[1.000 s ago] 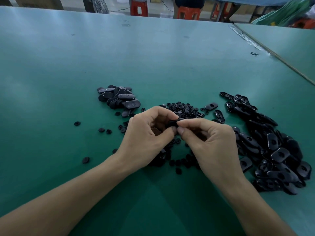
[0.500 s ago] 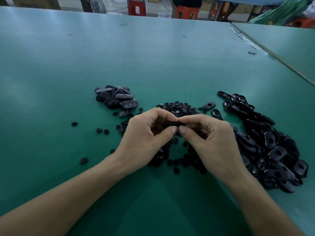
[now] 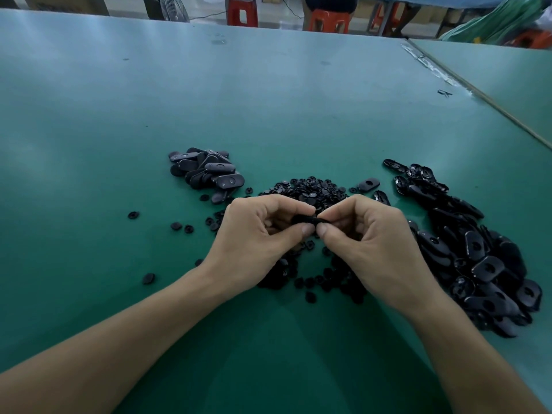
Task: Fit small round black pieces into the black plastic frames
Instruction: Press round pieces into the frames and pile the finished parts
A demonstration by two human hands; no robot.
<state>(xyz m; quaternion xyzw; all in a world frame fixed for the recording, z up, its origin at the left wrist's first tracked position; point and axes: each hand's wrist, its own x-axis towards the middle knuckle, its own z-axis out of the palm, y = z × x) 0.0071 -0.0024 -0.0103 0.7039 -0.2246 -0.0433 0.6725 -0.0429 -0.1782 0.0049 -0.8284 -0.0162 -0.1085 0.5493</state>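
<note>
Both hands meet over the middle of the green tabletop (image 3: pixel 268 100). The left hand (image 3: pixel 257 237) and right hand (image 3: pixel 379 243) each pinch one black plastic frame (image 3: pixel 303 220) between thumb and fingertips. Small round black pieces (image 3: pixel 310 186) lie heaped just beyond and beneath them. Empty frames (image 3: pixel 478 252) pile toward the right edge, a smaller heap of frames (image 3: pixel 206 171) toward the left.

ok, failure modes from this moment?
1. The black frame is pinched only by the fingertips of the left hand and right hand, above the loose round pieces; a slip could drop it among them, black on black.
2. Both wrists sit over scattered round pieces, so they might sweep some toward the right pile of frames and mix the parts.
</note>
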